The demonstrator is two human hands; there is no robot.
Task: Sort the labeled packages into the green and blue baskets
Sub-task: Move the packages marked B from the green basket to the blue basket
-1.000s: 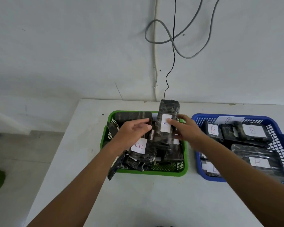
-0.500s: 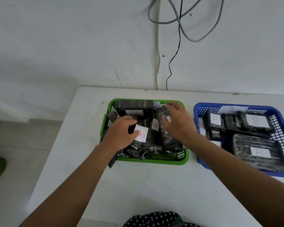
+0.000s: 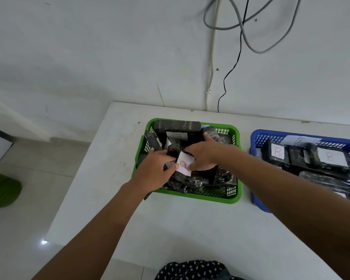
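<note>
Table (image 3: 190, 229): white, it stands against the wall and carries both baskets.
Blue basket (image 3: 257, 197): on the right side of the table, it holds black packages with white B labels, lying flat.
Green basket (image 3: 233, 199): left of the blue one and apart from it, full of black packages heaped in disorder.
Left hand (image 3: 155, 171): inside the green basket at its left front part; the thumb lies on the left edge of the B label, the other fingers are curled over a package.
Right hand (image 3: 203, 156): over the middle of the same basket; fingers curled down on the packages, fingertips touch the right edge of the label. A true pinch I cannot tell.
B label (image 3: 183, 165): white paper with a red B, on a package in the heap between the two hands.
</note>
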